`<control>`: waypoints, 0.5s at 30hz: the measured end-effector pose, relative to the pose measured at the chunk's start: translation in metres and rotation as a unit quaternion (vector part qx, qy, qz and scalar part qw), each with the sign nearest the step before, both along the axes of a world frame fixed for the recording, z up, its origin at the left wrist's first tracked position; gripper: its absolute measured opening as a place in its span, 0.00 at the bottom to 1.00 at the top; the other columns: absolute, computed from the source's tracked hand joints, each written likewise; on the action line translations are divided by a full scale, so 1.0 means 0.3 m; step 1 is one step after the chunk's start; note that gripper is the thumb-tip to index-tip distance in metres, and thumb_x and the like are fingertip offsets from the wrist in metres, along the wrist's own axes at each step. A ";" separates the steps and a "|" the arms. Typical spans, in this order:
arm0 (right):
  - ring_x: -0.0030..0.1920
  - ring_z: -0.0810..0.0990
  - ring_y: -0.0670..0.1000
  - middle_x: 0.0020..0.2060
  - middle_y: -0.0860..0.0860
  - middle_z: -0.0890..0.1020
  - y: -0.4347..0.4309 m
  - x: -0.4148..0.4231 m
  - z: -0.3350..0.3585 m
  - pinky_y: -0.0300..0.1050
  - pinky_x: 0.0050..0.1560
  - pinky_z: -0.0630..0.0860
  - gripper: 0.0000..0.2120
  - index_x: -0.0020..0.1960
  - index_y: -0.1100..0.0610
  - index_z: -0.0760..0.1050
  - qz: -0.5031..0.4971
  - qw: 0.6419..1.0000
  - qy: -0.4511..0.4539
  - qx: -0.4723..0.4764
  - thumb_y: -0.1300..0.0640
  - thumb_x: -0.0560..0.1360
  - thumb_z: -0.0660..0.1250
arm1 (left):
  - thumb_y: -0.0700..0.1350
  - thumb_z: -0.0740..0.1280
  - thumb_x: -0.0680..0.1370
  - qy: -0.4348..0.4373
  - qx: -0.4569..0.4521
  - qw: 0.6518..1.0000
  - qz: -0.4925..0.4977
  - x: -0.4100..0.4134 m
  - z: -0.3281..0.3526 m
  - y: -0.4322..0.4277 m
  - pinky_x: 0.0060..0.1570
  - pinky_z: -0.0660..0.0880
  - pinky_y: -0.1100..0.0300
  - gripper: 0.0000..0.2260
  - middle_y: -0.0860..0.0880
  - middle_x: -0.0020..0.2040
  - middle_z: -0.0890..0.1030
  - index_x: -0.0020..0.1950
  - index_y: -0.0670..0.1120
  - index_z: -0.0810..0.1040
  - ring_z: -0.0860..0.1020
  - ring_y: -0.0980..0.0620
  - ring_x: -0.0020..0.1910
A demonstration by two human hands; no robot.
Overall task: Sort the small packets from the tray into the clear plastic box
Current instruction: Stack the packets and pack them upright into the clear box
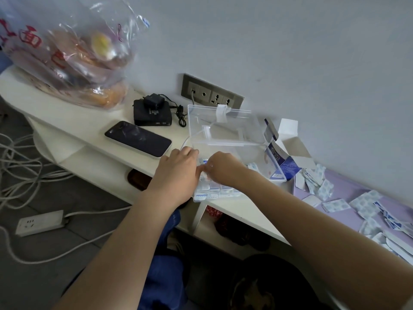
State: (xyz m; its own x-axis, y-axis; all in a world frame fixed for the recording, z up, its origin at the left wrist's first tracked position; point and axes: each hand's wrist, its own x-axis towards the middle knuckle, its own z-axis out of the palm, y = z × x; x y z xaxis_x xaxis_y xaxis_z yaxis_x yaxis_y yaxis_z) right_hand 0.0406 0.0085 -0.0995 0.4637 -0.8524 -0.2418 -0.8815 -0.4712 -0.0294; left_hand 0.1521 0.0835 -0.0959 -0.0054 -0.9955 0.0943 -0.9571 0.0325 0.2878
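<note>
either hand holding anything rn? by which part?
Right hand appears to pinch a small packet by its right edge, over the clear box. Left hand sits beside it; its fingers are hidden, so cannot tell.

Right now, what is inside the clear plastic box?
In the clear plastic box, rows of small packets fill the near edge. The left hand and right hand cover the middle, hiding whatever lies beneath.

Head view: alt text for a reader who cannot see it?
A left hand and right hand meet over rows of small white-and-blue packets in an open clear plastic box on a white desk. Loose packets litter a lilac surface.
</note>
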 end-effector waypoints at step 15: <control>0.52 0.75 0.53 0.52 0.55 0.77 0.225 -0.493 -0.001 0.43 0.52 0.72 0.16 0.59 0.57 0.70 0.056 0.956 -0.190 -0.217 0.50 0.78 0.54 | 0.40 0.71 0.71 -0.082 -0.117 0.987 -0.079 -0.343 0.057 0.035 0.45 0.71 0.53 0.12 0.46 0.47 0.74 0.52 0.45 0.74 0.75 0.45 0.46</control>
State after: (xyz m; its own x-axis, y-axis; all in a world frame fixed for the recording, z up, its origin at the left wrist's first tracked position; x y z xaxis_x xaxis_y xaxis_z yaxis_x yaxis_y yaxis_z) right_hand -0.1071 0.0761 -0.0998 0.5423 -0.7740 0.3268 -0.7890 -0.6029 -0.1184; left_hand 0.0492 0.0941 -0.0786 -0.1933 -0.9318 0.3072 -0.9678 0.2325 0.0962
